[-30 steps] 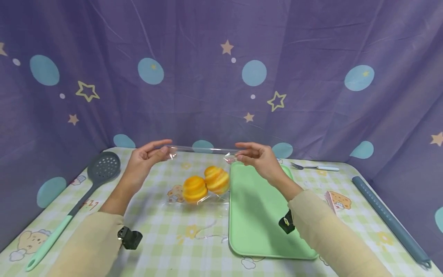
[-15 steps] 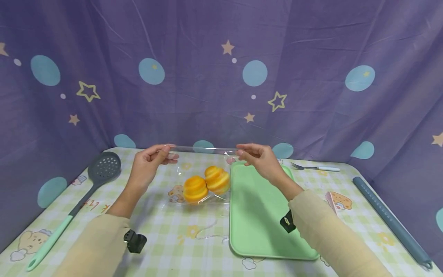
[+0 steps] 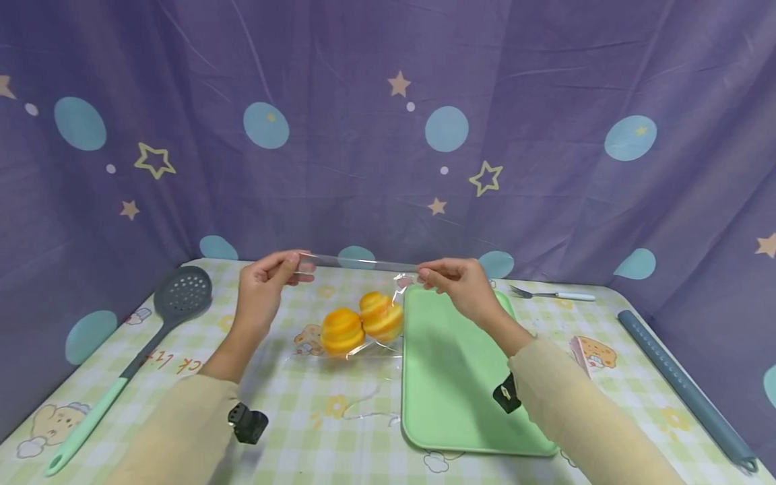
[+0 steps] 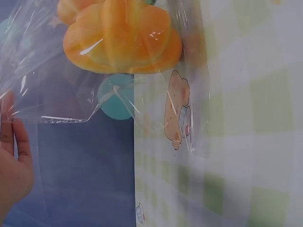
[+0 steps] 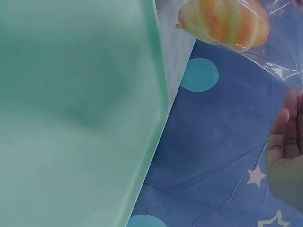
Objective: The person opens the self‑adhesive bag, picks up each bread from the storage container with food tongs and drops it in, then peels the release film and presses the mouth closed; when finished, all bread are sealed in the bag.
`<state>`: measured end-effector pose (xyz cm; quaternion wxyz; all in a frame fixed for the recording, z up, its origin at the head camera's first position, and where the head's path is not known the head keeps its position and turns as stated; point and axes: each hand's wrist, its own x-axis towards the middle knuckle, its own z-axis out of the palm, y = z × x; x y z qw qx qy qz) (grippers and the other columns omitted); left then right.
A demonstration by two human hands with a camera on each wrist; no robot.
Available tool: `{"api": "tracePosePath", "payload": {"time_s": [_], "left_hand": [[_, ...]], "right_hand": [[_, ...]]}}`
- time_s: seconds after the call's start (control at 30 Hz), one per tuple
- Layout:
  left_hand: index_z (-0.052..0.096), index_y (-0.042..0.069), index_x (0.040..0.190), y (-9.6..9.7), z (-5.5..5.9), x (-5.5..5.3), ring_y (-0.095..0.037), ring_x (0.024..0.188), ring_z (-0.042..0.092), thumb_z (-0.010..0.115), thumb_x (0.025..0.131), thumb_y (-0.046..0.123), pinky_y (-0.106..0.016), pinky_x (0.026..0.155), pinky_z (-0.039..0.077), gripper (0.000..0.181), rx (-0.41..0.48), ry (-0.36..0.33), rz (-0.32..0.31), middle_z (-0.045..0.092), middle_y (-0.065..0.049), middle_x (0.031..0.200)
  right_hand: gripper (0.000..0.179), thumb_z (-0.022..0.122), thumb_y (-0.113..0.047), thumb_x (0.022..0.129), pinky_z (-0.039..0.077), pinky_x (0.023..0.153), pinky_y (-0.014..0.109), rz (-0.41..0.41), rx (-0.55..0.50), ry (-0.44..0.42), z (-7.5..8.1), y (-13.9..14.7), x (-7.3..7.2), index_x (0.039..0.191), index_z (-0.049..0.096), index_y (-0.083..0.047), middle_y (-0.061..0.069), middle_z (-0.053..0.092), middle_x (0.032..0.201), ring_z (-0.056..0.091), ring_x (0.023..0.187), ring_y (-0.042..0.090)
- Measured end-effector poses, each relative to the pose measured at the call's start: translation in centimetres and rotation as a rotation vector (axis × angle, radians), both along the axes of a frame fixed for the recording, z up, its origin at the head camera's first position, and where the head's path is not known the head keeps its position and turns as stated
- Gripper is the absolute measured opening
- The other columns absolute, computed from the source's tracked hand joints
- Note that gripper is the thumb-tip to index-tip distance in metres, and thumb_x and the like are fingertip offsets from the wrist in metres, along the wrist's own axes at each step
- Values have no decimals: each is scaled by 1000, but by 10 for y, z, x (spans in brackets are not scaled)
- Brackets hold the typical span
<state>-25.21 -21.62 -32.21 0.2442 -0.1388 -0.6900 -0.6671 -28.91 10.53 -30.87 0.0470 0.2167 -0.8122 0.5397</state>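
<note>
A clear plastic bag (image 3: 364, 264) stretches between both hands, its top edge raised toward the curtain. Inside its lower part sit two orange-and-yellow striped bread rolls (image 3: 343, 331), side by side low over the cloth. My left hand (image 3: 267, 277) pinches the bag's upper left corner between thumb and fingers. At the upper right corner my right hand (image 3: 459, 284) pinches the same edge, above the far end of the green tray. One bread roll (image 4: 123, 35) shows large through the film in the left wrist view. In the right wrist view, a bread roll (image 5: 227, 21) lies beyond the tray's edge.
The green tray (image 3: 461, 391) lies right of the bag. On the left is a skimmer (image 3: 182, 296) with a mint handle. A fork (image 3: 552, 294) lies at the back right, and a long grey-blue bar (image 3: 685, 387) along the right edge. A purple curtain (image 3: 388, 135) hangs behind.
My left hand moved slightly right and its thumb closed onto the bag's corner. My right hand lowered a little, still pinching its corner. The bread rolls stayed nearly in place.
</note>
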Motion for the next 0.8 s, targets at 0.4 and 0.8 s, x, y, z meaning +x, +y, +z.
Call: {"api": "tracePosePath", "payload": {"time_s": [0.4,0.8], "left_hand": [[67,-13,121,0,-1,3,-14,77,76,59,105,15,-27,79,59,33,26,23,-58,78,0,95],[67,-14,119,1,0,3,-19,73,76,60,104,10,-29,74,60,30,63,32,-57,78,0,89]], "right_hand": [[29,72,-26,97,56,89,39,9,181,185,24,-7,8,124,74,-14,1,71,122,64,108,22],[26,67,-25,101,54,90,35,189,415,295,64,-75,10,122,75,-12,1,72,119,64,110,17]]}}
